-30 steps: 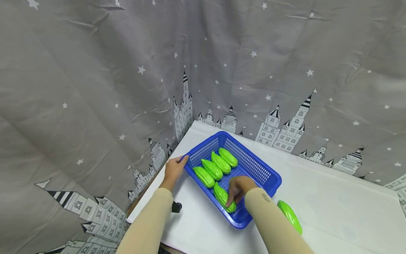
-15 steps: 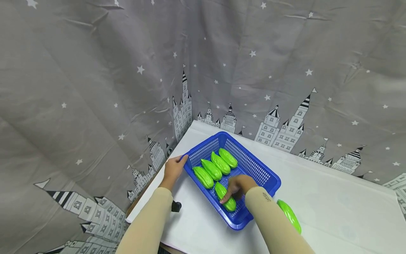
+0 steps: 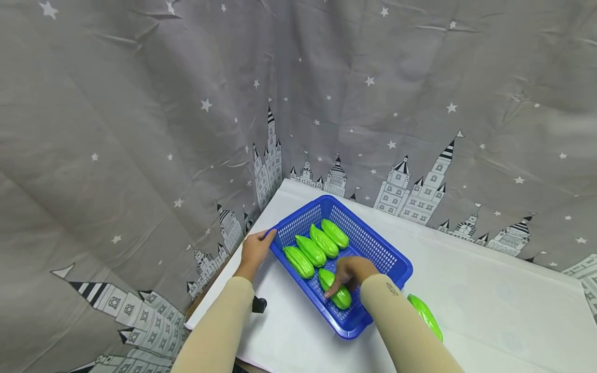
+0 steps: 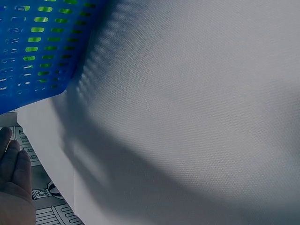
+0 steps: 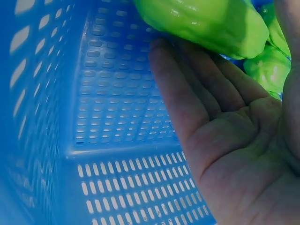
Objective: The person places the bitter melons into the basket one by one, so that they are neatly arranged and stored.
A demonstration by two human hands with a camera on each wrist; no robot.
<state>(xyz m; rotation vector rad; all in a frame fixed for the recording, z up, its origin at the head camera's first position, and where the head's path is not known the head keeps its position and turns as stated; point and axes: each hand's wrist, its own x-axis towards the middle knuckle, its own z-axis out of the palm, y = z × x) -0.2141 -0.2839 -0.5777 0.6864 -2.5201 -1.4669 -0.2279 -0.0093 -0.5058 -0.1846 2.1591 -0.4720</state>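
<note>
A blue perforated basket stands on the white table, with several bright green, ridged bitter melons lying side by side toward its far left end. My left hand holds the basket's left corner, thumb over the rim; in the left wrist view its fingers show below the basket wall. Inside the near right part, my right hand holds a separate bitter melon between thumb and fingers. The right wrist view shows the fingers lying along that melon's side, close to the basket floor.
Another bitter melon lies on the white tabletop outside the basket, beside the right forearm. A small black object is near the left forearm. Grey curtains printed with castles and stars stand behind and left of the table.
The bitter melon under my right hand has shifted slightly to the right inside the basket, and the thumb now lies farther back along it. My left hand stays at the basket corner.
</note>
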